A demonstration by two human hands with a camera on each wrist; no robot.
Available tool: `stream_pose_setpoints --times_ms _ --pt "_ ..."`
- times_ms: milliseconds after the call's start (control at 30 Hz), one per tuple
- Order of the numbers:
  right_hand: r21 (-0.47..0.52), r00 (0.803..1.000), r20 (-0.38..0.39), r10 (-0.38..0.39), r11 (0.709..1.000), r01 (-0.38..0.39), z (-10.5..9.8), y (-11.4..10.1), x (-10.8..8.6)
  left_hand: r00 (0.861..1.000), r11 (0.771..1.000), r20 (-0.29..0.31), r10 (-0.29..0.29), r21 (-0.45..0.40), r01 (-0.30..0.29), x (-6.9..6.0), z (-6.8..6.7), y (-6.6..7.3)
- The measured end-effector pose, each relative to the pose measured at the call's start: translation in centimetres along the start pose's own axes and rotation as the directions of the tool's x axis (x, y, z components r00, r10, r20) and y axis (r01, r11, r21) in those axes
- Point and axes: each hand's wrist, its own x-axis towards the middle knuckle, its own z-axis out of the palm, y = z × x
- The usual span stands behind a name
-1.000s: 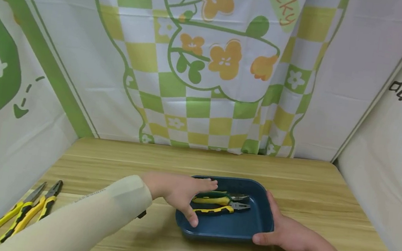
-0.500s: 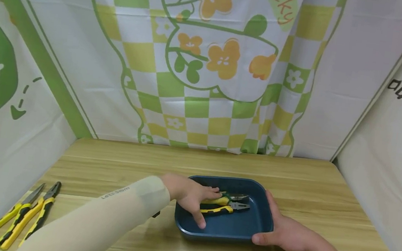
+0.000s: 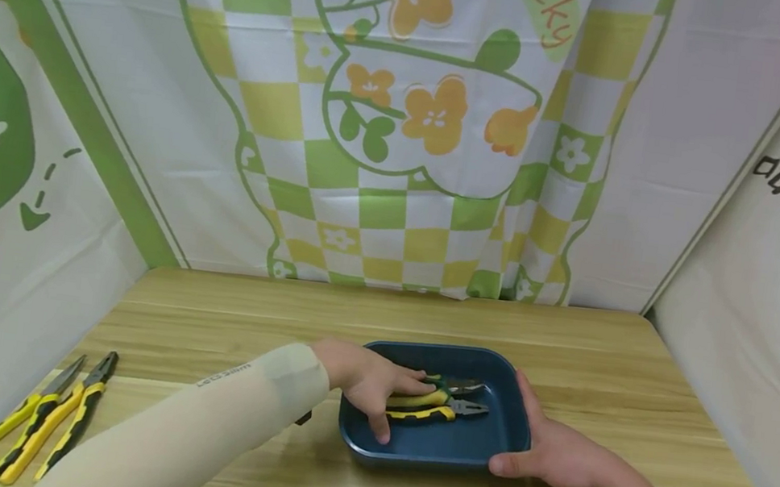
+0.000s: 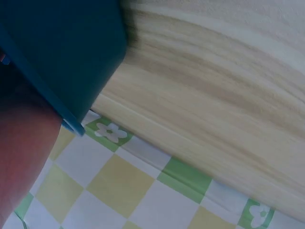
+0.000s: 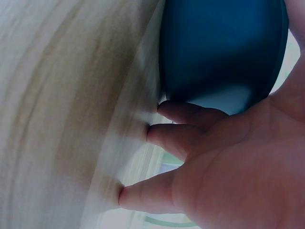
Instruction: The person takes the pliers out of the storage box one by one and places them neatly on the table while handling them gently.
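A dark blue rectangular tray (image 3: 439, 436) stands on the wooden table. Two pairs of pliers lie inside: yellow-and-black combination pliers (image 3: 468, 408) in front and green-and-yellow pliers (image 3: 463, 386) behind. My left hand (image 3: 373, 383) reaches over the tray's left rim, its fingers laid across the plier handles and its thumb spread apart. The handle ends are hidden under it. At the other end, my right hand (image 3: 562, 451) holds the tray between thumb and fingers. In the right wrist view, several fingertips (image 5: 164, 133) touch the table beside the tray wall.
Two more pairs of pliers, long-nose pliers (image 3: 40, 412) and another yellow-and-black pair (image 3: 73, 412), lie at the table's left edge. A checked, flower-printed curtain (image 3: 392, 227) hangs behind the table (image 3: 244, 299). Printed cloth walls flank both sides.
My left hand has moved right and deeper into the tray, onto the plier handles. The combination pliers have shifted slightly, their noses now a little further right. My right hand and the tray stay put.
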Motion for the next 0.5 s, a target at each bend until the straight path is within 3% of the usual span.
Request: stream_pose_setpoints --times_ms 167,300,400,500 --pt "0.004 1.000 -0.002 -0.014 1.000 0.014 0.05 0.01 -0.06 0.999 0.999 0.024 0.041 0.017 -0.042 -0.24 0.15 0.71" --pt "0.024 1.000 0.000 -0.029 0.999 0.029 0.07 0.02 -0.08 0.996 0.996 -0.001 0.084 -0.004 -0.084 -0.31 0.15 0.96" --pt "0.033 0.999 -0.003 -0.041 0.999 0.041 0.07 0.03 -0.08 0.991 0.989 -0.071 0.109 -0.092 -0.116 -0.20 -0.05 0.63" --pt "0.037 0.998 -0.008 -0.055 0.998 0.056 0.08 0.06 -0.05 0.985 0.957 -0.143 0.094 -0.258 -0.129 -0.03 -0.35 0.02"
